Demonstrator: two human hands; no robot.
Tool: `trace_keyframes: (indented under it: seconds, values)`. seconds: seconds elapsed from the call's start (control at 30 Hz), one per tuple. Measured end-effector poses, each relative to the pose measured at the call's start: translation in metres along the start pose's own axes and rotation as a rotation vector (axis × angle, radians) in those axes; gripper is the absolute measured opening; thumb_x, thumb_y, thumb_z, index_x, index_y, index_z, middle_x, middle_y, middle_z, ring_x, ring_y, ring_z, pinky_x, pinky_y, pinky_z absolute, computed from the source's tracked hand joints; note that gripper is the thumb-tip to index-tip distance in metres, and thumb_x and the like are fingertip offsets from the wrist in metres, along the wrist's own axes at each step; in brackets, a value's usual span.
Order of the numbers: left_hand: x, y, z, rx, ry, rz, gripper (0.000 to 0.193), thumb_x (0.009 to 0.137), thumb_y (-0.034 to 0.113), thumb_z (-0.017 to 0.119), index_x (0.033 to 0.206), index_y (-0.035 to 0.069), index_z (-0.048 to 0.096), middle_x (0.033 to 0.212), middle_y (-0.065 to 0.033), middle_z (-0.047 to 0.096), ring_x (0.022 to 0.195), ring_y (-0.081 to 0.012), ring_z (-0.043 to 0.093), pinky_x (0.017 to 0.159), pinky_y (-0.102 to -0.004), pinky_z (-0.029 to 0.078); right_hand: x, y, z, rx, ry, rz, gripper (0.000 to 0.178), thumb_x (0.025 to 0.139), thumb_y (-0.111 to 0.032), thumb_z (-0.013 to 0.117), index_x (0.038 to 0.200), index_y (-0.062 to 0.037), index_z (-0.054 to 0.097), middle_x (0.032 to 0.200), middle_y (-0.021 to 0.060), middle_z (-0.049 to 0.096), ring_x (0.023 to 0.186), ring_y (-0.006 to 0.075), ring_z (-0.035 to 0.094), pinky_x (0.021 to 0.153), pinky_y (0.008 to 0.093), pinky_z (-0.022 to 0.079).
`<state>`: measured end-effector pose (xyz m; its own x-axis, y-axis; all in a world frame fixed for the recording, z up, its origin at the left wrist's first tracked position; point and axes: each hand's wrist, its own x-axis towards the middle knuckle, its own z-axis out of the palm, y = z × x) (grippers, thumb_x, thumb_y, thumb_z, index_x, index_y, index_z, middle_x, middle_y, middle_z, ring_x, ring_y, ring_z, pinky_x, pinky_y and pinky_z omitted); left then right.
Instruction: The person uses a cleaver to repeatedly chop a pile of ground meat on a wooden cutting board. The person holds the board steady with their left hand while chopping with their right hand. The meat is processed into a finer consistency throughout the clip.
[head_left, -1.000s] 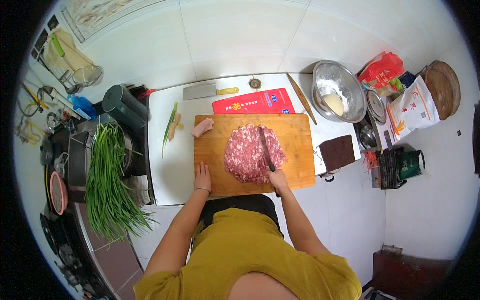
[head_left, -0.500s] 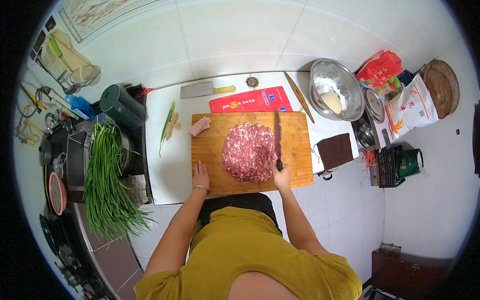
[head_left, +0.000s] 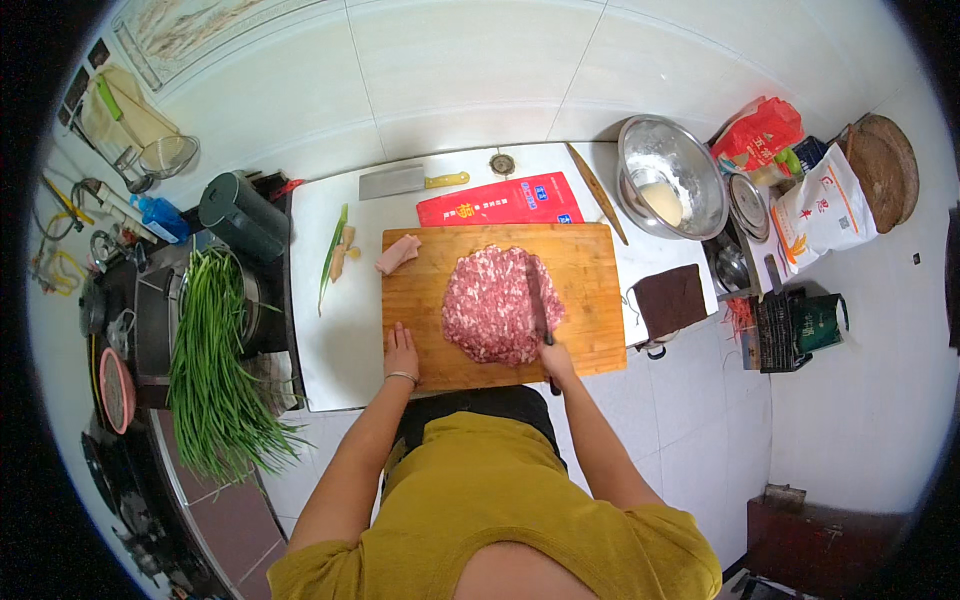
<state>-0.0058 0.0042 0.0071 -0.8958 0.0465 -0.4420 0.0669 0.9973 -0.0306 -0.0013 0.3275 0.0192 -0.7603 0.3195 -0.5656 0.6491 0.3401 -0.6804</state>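
Observation:
A flattened mound of minced meat (head_left: 490,305) lies on the wooden chopping board (head_left: 590,290). My right hand (head_left: 557,362) is closed round the black handle of a knife (head_left: 535,290), whose dark blade stands nearly edge-on at the right part of the mince. How deep the blade sits in the meat I cannot tell. My left hand (head_left: 400,354) rests flat on the board's near left edge, fingers extended, holding nothing. Up from it, at the board's far left corner, is a pale pink block of meat (head_left: 399,254).
Behind the board lie a cleaver (head_left: 395,181) with a yellow handle and a red packet (head_left: 500,202). Spring onion (head_left: 330,260) and ginger (head_left: 343,252) are at left, near long green chives (head_left: 215,360). A steel bowl (head_left: 640,150) with dough (head_left: 662,204) stands at right, above a brown cloth (head_left: 668,302).
My right hand has brought the knife leftward and slightly nearer, from the mince's right edge onto its right part. My left hand stays in place.

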Motion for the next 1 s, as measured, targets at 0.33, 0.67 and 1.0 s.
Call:
trace_keyframes:
  seconds: [0.33, 0.67, 1.0]
  values:
    - [-0.003, -0.001, -0.004, -0.007, 0.007, -0.002, 0.054, 0.08, 0.004, 0.038, 0.129, -0.003, 0.016, 0.138, -0.0154, 0.006, 0.125, -0.0305, 0.014, 0.097, -0.0346, 0.03, 0.016, 0.032, 0.009, -0.053, 0.322, -0.309, 0.026, 0.071, -0.021, 0.055, 0.055, -0.0032, 0.046, 0.044, 0.0039, 0.04, 0.034, 0.0147, 0.04, 0.032, 0.0311, 0.029]
    - [0.0, -0.001, 0.005, 0.053, -0.004, -0.02, 0.052, 0.082, 0.006, 0.035, 0.13, 0.0, 0.015, 0.139, -0.0125, 0.003, 0.126, -0.0295, 0.014, 0.097, -0.0346, 0.03, -0.027, -0.031, -0.021, 0.245, 0.171, -0.351, 0.019, 0.071, -0.018, 0.053, 0.06, -0.0061, 0.044, 0.042, 0.0008, 0.035, 0.03, 0.0131, 0.034, 0.029, 0.0304, 0.026]
    - [-0.002, -0.003, 0.002, -0.01, 0.004, -0.029, 0.063, 0.077, 0.009, 0.047, 0.13, -0.001, 0.014, 0.138, -0.0152, 0.004, 0.125, -0.0304, 0.014, 0.098, -0.0356, 0.029, -0.047, -0.07, -0.057, 0.286, 0.072, -0.137, 0.019, 0.07, -0.015, 0.051, 0.056, -0.0069, 0.039, 0.043, 0.0012, 0.036, 0.03, 0.0136, 0.033, 0.029, 0.0288, 0.025]
